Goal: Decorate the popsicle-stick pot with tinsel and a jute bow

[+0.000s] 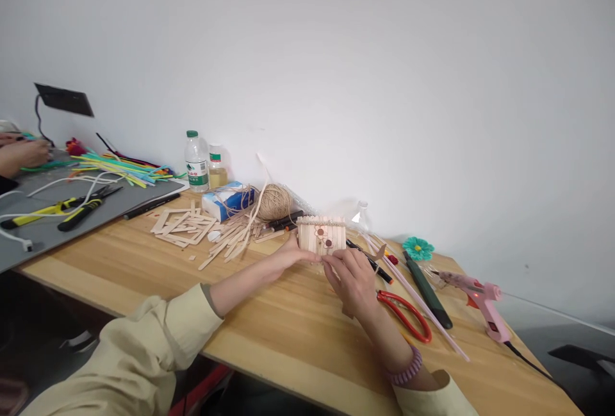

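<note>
White wall [336, 83] rises behind the wooden table [269, 326], and straight ahead of me, at 12 o'clock from my body, I have a small house-like piece of wooden sticks [310, 240]. Its front faces me; it is a little wider than tall, so its longer axis runs from 9 to 3 o'clock, while the sticks in it stand from 12 to 6. Twine-like trim [321, 222] lies along its top edge, and two flower shapes with dark centres [328, 243] sit on the front.

My left hand [288, 254] comes in at the piece's 8 o'clock and is clamped on its lower left corner, thumb along the bottom edge, the other fingers largely hidden. My right hand [354, 278] sits at 4 to 5 o'clock, its fingertips gathered at the bottom edge, about 6 o'clock; I cannot tell whether they pinch anything there. What counts is this: the piece lies at 11 o'clock from my right hand and at 2 from my left, whose hold is the surer, while my right fingertips are nearer the middle of that lower edge.

Around the piece, I see the twine ball [273, 202] at 10 o'clock, loose sticks [237, 234] at 9, and the pink glue gun [485, 304] towards 4, well apart from my hands.
</note>
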The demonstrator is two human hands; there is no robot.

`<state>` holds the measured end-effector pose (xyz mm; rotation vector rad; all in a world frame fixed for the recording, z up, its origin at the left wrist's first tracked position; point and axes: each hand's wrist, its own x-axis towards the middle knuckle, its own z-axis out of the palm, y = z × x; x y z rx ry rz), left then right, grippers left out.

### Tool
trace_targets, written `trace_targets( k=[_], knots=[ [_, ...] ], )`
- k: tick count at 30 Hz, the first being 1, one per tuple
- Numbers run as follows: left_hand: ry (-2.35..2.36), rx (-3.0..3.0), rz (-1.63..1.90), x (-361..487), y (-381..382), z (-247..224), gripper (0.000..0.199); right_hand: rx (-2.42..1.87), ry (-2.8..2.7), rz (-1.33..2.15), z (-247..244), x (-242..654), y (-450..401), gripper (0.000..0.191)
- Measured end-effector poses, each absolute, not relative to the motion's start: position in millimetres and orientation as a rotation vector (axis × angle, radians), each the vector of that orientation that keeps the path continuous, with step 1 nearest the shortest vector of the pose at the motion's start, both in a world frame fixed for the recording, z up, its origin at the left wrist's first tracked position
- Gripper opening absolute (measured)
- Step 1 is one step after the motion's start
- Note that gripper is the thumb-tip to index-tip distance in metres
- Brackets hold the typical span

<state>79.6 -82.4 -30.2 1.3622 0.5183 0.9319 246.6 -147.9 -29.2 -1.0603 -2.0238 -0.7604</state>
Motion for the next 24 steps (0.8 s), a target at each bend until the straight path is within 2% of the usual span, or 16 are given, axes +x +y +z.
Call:
trace_targets(
  k=[7,11,17,24],
  knots=[
    [0.56,1.369,0.927,80.5,-78.8,-35.2,0.072,-1.052,-2.018,-0.714,-30.1,242.1,-149.6,0.011],
    [0.584,1.391,0.912,79.6,-78.1,-32.1,0.082,-1.131,-1.865,-0.638,-21.5,253.2,-148.0,0.009],
    [0.651,1.424,0.93,76.9,-61.0,-41.9,0.1,-1.537,-1.382,-0.597,6.3,316.6,-139.4,0.024],
    [0.735,1.477,0.933,67.9,-35.5,-60.2,0.103,-2.04,-1.569,-0.355,5.9,339.2,-128.8,0.017]
  ],
)
